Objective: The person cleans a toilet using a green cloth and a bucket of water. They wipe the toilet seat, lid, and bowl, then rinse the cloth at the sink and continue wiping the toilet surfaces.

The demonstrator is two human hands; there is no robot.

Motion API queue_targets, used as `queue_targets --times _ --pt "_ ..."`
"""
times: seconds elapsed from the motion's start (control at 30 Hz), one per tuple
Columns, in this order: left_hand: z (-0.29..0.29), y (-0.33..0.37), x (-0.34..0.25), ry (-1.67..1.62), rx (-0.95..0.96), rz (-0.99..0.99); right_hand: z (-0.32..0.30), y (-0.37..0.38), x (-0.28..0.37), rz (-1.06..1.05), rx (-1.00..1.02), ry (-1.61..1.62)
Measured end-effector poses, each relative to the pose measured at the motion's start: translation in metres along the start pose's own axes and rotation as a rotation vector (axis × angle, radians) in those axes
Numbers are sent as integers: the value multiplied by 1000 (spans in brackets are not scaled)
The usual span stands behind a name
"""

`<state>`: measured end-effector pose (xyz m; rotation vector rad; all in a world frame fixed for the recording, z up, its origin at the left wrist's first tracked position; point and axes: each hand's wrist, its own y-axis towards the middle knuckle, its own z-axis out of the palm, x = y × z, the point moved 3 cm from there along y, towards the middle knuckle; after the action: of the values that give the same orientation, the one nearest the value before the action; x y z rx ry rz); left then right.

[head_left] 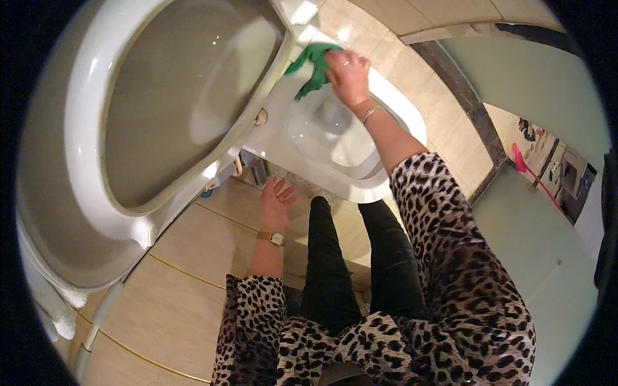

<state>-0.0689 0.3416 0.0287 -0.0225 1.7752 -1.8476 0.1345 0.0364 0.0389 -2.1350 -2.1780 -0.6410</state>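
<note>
A green cloth lies bunched on the far rim of the white toilet bowl, near the seat hinge. My right hand is closed on the cloth's right part; the rest spreads left, with one end hanging toward the bowl's inside. On the left, the toilet seat stands raised against the lid. My left hand is below the bowl's near side, its fingers apart and nothing visible in them. It wears a wristwatch.
Beside the toilet's near side, a few small items stand partly hidden under the raised seat. Frosted panels with a dark frame rise at right. A pink-red long-handled thing shows beyond them. A pale pipe runs at lower left.
</note>
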Motion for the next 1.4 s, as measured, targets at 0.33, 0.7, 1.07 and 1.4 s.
queue_targets --times 0.33,0.7,1.07,1.4 --pt "19 -9 -19 -22 49 -13 31 30 115 1206 -337 1641" --pt "40 -24 -29 -89 161 46 -29 69 77 1709 -176 2002" --pt "161 -251 -190 1313 -113 1822 -203 91 156 608 -670 1363" --pt "206 -293 -304 1796 149 2010 -203 114 153 296 -562 759"
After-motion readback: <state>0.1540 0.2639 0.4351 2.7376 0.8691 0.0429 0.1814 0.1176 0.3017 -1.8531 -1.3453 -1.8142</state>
